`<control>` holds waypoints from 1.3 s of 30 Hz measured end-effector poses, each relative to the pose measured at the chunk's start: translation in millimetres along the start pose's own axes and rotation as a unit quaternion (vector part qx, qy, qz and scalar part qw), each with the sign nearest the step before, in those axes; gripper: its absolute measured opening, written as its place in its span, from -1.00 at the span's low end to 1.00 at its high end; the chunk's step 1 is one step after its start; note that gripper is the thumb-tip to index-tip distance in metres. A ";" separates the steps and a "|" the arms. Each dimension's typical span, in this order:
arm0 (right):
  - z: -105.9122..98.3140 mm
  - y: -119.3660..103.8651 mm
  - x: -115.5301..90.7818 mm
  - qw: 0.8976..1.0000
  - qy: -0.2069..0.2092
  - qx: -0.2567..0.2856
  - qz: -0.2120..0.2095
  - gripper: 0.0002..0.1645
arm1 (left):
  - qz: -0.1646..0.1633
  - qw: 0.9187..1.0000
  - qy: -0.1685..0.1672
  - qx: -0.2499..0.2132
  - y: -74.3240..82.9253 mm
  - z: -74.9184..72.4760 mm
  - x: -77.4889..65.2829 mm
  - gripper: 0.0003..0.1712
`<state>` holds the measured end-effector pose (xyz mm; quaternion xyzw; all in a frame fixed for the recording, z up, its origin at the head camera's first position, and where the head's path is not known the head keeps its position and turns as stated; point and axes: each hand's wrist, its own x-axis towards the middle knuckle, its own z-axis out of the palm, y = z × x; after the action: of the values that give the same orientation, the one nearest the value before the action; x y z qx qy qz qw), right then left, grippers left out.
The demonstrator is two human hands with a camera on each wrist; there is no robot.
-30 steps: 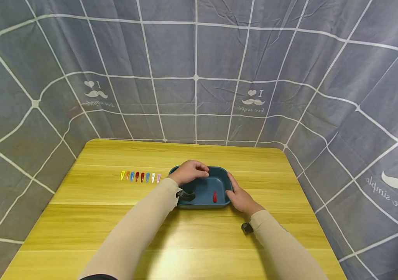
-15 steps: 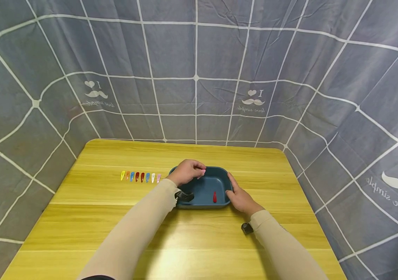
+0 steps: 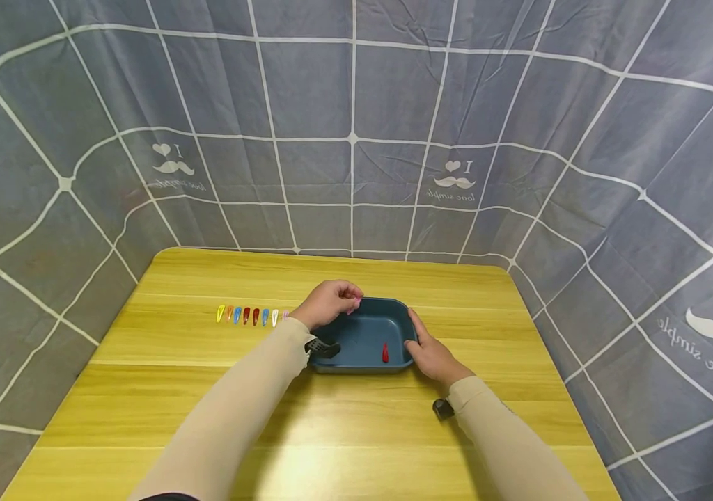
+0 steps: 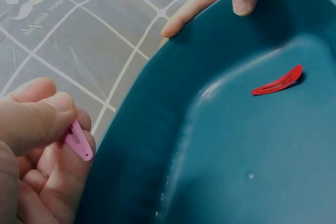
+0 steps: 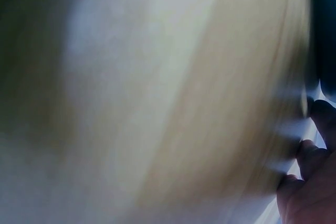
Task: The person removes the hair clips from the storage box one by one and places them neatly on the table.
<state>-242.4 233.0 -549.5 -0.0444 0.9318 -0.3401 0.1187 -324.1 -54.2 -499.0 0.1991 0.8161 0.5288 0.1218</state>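
Between thumb and fingers, my left hand (image 3: 329, 306) pinches a pink snap hair clip (image 4: 79, 142) at the far left rim of a dark teal plastic basin (image 3: 356, 351). The clip's narrow end points away from the thumb in the left wrist view. A red hair clip (image 4: 278, 82) lies on the basin floor, toward the right side. My right hand (image 3: 434, 358) grips the basin's right wall, thumb over the inside and fingers along the outside. In the right wrist view only some fingers (image 5: 310, 158) show at the edge, beside the blurred tabletop.
To the left of the basin, several hair clips lie in a row on the wooden table (image 3: 162, 390), from a yellow clip (image 3: 220, 314) to a white clip (image 3: 275, 318) and a pink one partly behind my left hand. A grey checked curtain (image 3: 306, 167) surrounds the table.
My left hand has moved left toward the basin's far left rim, and the pink clip in its fingers has come into sight. The right hand and basin have stayed put.
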 end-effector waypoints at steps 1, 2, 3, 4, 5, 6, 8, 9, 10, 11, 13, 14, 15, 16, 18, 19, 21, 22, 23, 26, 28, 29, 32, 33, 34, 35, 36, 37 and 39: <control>0.0 0.3 0.2 1.000 0.001 -0.002 -0.002 -0.11 | 0.001 1.000 0.003 0.005 -0.6 -1.9 -0.4 -0.70; 0.1 0.6 0.2 1.000 0.001 -0.003 -0.001 -0.11 | 0.000 1.000 0.006 0.009 -0.1 -4.0 -1.3 -0.70; 0.2 0.8 0.3 1.000 0.001 -0.005 -0.002 -0.11 | -0.001 1.000 0.008 0.007 0.1 -5.8 -2.0 -0.71; 0.2 0.9 0.4 1.000 0.001 -0.005 -0.002 -0.11 | -0.003 1.000 0.009 0.004 0.6 -7.7 -3.0 -0.71; 0.3 1.0 0.5 1.000 0.001 -0.005 -0.002 -0.11 | -0.006 1.000 0.009 -0.002 1.2 -9.7 -4.0 -0.70; 0.3 1.0 0.5 1.000 0.001 -0.003 -0.003 -0.11 | -0.009 1.000 0.008 -0.007 1.8 -11.5 -4.9 -0.69; 0.3 1.0 0.7 1.000 -0.001 -0.001 -0.003 -0.11 | -0.014 1.000 0.005 -0.019 2.2 -15.4 -6.1 -0.67; 0.4 1.2 0.9 1.000 -0.001 -0.001 -0.004 -0.11 | -0.016 1.000 0.003 -0.025 2.0 -17.5 -6.5 -0.66; 0.4 1.3 1.0 1.000 0.000 0.000 -0.003 -0.11 | -0.017 1.000 0.002 -0.026 1.5 -19.5 -6.9 -0.65; 0.5 1.6 0.9 1.000 0.000 0.000 -0.005 -0.11 | -0.017 1.000 0.002 -0.026 0.6 -21.4 -7.1 -0.63; 0.4 1.9 1.0 1.000 -0.001 -0.002 -0.003 -0.11 | -0.016 1.000 0.004 -0.025 -2.0 -25.3 -7.3 -0.62; 0.3 2.0 0.7 1.000 -0.001 -0.002 -0.004 -0.11 | -0.017 1.000 0.007 -0.022 -2.9 -27.3 -7.6 -0.61; 0.2 2.2 0.6 1.000 -0.001 -0.003 -0.004 -0.11 | -0.015 1.000 0.010 -0.019 -4.3 -29.2 -7.9 -0.60; 0.1 2.1 0.4 1.000 -0.002 -0.003 -0.005 -0.11 | -0.015 1.000 0.014 -0.016 -5.6 -31.1 -8.1 -0.60; -0.1 1.9 0.2 1.000 -0.003 -0.003 -0.005 -0.11 | -0.014 0.999 0.022 -0.021 -7.1 -34.8 -9.0 -0.60; -0.3 1.7 0.2 1.000 -0.003 -0.002 -0.005 -0.11 | -0.015 0.999 0.027 -0.026 -7.2 -36.7 -9.8 -0.59; -0.5 1.4 0.3 1.000 -0.004 -0.001 -0.007 -0.11 | -0.017 0.999 0.033 -0.038 -7.3 -40.4 -11.4 -0.59; -0.8 1.0 0.4 1.000 -0.005 0.001 -0.004 -0.11 | -0.017 0.998 0.037 -0.042 -6.9 -42.3 -12.4 -0.59; -1.0 0.9 0.4 1.000 -0.005 0.001 -0.004 -0.11 | -0.018 0.998 0.040 -0.046 -6.6 -44.3 -13.4 -0.59; -1.3 0.5 0.3 1.000 -0.006 0.000 -0.005 -0.12 | -0.020 0.998 0.050 -0.038 -7.5 -51.3 -17.3 -0.59; -1.3 0.3 0.3 1.000 -0.006 0.000 0.000 -0.11 | -0.023 0.998 0.055 -0.031 -8.6 -57.0 -20.9 -0.58; -1.3 0.4 0.3 1.000 -0.006 0.001 0.001 -0.11 | -0.026 0.998 0.057 -0.030 -9.5 -59.9 -22.6 -0.58; -1.3 0.5 0.7 1.000 -0.006 0.005 0.007 -0.11 | -0.035 0.997 0.064 -0.028 -12.2 -69.6 -28.3 -0.57; -1.1 0.7 1.0 1.000 -0.006 0.005 0.007 -0.11 | -0.038 0.997 0.066 -0.027 -13.4 -73.1 -30.1 -0.57; -1.1 0.8 1.2 1.000 -0.006 0.005 0.006 -0.11 | -0.042 0.996 0.069 -0.027 -15.6 -76.2 -31.6 -0.57; -1.0 0.8 1.3 1.000 -0.006 0.005 0.006 -0.11 | -0.045 0.996 0.072 -0.024 -17.1 -79.7 -33.8 -0.57; -1.0 0.6 1.2 1.000 -0.007 0.006 0.007 -0.11 | -0.049 0.996 0.076 -0.022 -18.8 -83.2 -36.0 -0.57; -1.1 0.4 1.0 1.000 -0.007 0.006 0.008 -0.11 | -0.053 0.995 0.079 -0.021 -21.2 -86.7 -38.2 -0.57; -1.1 -0.3 0.7 1.000 -0.007 0.007 0.009 -0.11 | -0.060 0.994 0.086 -0.019 -25.7 -94.0 -43.0 -0.57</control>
<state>-243.3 233.3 -548.6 -0.0376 0.9288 -0.3454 0.1289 -329.4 -159.6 -484.3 0.1011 0.8240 0.5507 0.0863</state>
